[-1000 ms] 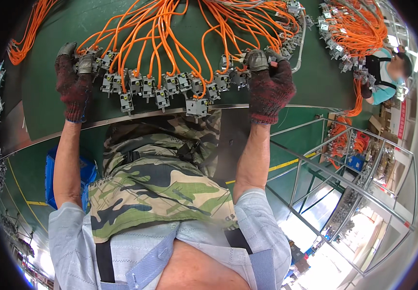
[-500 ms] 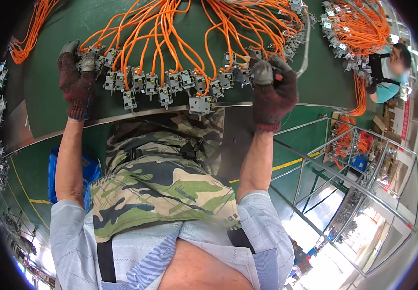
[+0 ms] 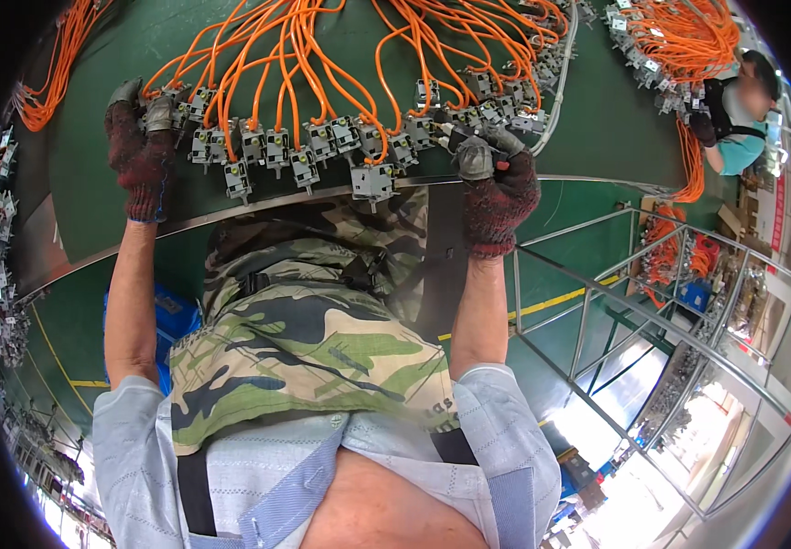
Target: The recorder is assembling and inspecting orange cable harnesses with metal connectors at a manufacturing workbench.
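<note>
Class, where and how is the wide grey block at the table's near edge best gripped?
Pinch the block by its left and right sides, probably best coming from the near edge of the table: both sides look unobstructed towards that edge, while an orange cable meets its far end.

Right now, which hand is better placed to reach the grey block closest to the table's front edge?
Probably the right hand: it is nearer to that grey block, though it looks occupied. The left hand is at the leftmost blocks.
</note>
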